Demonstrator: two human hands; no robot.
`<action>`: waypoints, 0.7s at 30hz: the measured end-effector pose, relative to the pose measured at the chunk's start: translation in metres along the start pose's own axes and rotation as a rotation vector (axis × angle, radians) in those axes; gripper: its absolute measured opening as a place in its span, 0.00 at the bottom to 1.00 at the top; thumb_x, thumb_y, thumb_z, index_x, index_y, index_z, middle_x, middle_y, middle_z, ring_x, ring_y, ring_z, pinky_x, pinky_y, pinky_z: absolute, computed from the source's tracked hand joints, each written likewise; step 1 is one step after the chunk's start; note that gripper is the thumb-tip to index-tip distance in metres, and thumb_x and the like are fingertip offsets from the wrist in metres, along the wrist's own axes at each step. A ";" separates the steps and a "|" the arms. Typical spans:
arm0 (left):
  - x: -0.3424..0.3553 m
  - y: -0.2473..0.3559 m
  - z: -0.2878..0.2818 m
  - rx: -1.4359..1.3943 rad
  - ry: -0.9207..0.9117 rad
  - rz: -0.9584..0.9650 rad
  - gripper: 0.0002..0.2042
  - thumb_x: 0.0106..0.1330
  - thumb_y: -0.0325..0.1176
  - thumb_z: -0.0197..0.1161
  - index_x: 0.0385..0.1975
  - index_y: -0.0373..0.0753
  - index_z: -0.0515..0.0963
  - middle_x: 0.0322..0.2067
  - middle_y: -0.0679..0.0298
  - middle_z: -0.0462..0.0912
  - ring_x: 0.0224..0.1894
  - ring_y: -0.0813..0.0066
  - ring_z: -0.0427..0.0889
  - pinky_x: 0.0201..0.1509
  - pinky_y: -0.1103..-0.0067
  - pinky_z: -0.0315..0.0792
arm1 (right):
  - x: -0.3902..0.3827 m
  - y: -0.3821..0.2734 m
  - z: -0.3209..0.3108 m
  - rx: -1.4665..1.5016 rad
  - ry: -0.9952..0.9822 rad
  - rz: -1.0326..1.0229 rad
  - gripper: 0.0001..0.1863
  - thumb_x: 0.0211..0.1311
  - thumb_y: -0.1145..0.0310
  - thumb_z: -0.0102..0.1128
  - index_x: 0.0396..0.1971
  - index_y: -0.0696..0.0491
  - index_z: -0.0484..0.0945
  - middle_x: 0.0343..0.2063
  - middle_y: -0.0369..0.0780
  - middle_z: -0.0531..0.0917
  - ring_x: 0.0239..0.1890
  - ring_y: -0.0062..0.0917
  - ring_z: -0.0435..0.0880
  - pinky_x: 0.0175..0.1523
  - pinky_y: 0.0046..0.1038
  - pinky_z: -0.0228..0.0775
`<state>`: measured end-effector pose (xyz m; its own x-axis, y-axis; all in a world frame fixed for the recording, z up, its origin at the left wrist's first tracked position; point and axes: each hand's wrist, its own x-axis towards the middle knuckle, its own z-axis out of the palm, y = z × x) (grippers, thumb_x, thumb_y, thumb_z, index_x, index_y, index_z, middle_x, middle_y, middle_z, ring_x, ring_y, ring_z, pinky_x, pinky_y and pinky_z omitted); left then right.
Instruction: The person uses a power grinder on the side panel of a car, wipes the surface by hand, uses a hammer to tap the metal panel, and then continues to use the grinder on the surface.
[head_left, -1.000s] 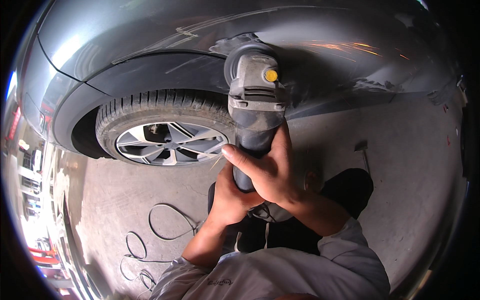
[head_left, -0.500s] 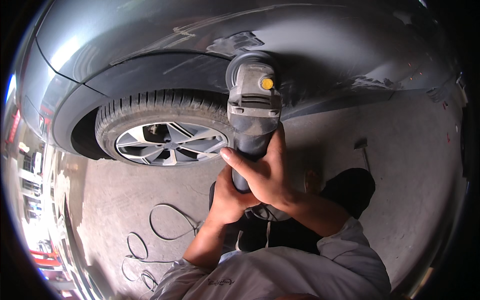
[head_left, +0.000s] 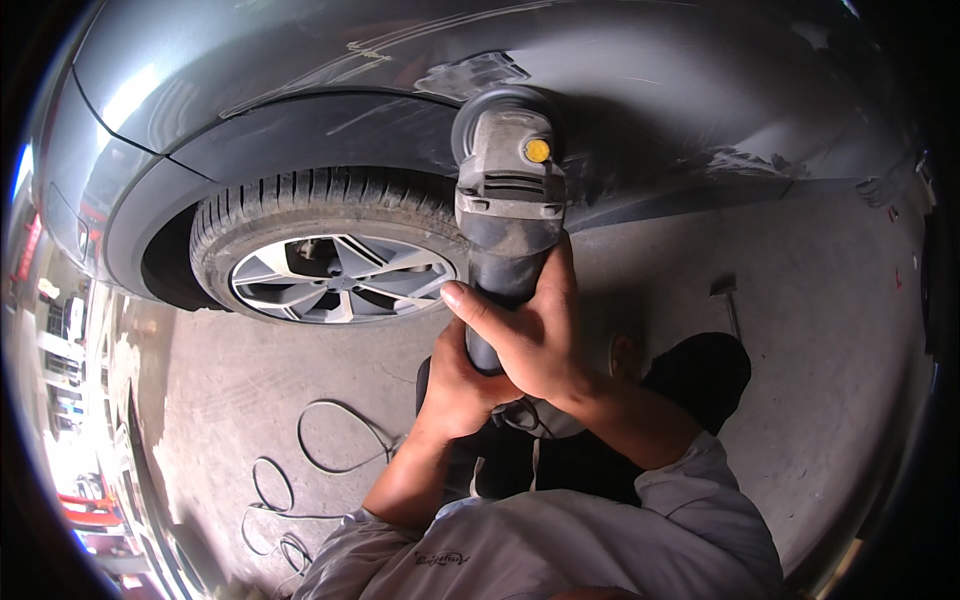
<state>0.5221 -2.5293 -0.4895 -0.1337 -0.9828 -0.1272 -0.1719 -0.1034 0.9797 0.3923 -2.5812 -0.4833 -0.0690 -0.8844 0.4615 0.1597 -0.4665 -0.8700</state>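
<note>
Both my hands are closed around the dark body of an angle grinder (head_left: pixel 513 235), its grey head pointing away from me. My right hand (head_left: pixel 535 335) wraps the body from the right, thumb across the top. Below it, my left hand (head_left: pixel 462 390) grips the rear end from the left. The round disc (head_left: pixel 508 100) at the head lies against or very close to the grey car body panel (head_left: pixel 680 90), at the rear edge of the wheel arch; exact contact cannot be made out. Just beyond the disc is a scraped, bared patch (head_left: pixel 475 75).
A tyre with a spoked alloy wheel (head_left: pixel 340 280) stands left of the grinder. A cable (head_left: pixel 345 470) loops over the concrete floor (head_left: pixel 250 390). A small long-handled tool (head_left: pixel 728 300) lies to the right, past my dark-clad knee (head_left: pixel 705 380). Pale scratches (head_left: pixel 370 50) mark the panel.
The car, wheel and floor sit slightly higher in the picture. The grinder and my hands have shifted slightly up with them, and both grips look unchanged.
</note>
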 end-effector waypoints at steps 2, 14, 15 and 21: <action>-0.003 -0.001 0.002 0.001 0.024 0.010 0.35 0.47 0.29 0.84 0.58 0.29 0.76 0.47 0.53 0.89 0.49 0.63 0.88 0.57 0.68 0.80 | -0.001 -0.001 -0.001 -0.003 -0.019 0.008 0.42 0.64 0.64 0.80 0.68 0.65 0.61 0.57 0.50 0.75 0.57 0.35 0.79 0.63 0.40 0.73; -0.011 0.003 0.010 -0.057 0.104 -0.009 0.35 0.47 0.28 0.84 0.58 0.30 0.77 0.48 0.56 0.88 0.50 0.65 0.87 0.58 0.69 0.80 | -0.001 -0.009 -0.002 -0.027 -0.023 -0.011 0.40 0.64 0.68 0.80 0.68 0.63 0.63 0.56 0.46 0.77 0.57 0.29 0.79 0.63 0.36 0.73; -0.012 0.003 0.010 -0.048 0.096 -0.002 0.35 0.47 0.28 0.84 0.58 0.30 0.77 0.48 0.56 0.88 0.50 0.65 0.87 0.58 0.69 0.80 | -0.002 -0.009 -0.001 -0.020 -0.026 -0.010 0.40 0.64 0.68 0.80 0.68 0.63 0.64 0.56 0.46 0.77 0.57 0.30 0.79 0.63 0.36 0.73; -0.008 0.007 0.007 -0.009 0.048 0.031 0.35 0.48 0.29 0.84 0.59 0.30 0.76 0.48 0.55 0.88 0.50 0.65 0.87 0.57 0.69 0.80 | -0.003 -0.004 -0.001 0.041 -0.005 0.030 0.43 0.64 0.64 0.81 0.68 0.64 0.61 0.57 0.50 0.76 0.58 0.36 0.79 0.64 0.40 0.72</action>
<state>0.5155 -2.5210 -0.4824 -0.0918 -0.9918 -0.0893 -0.1592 -0.0739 0.9845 0.3906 -2.5773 -0.4816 -0.0589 -0.8980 0.4360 0.2018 -0.4384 -0.8758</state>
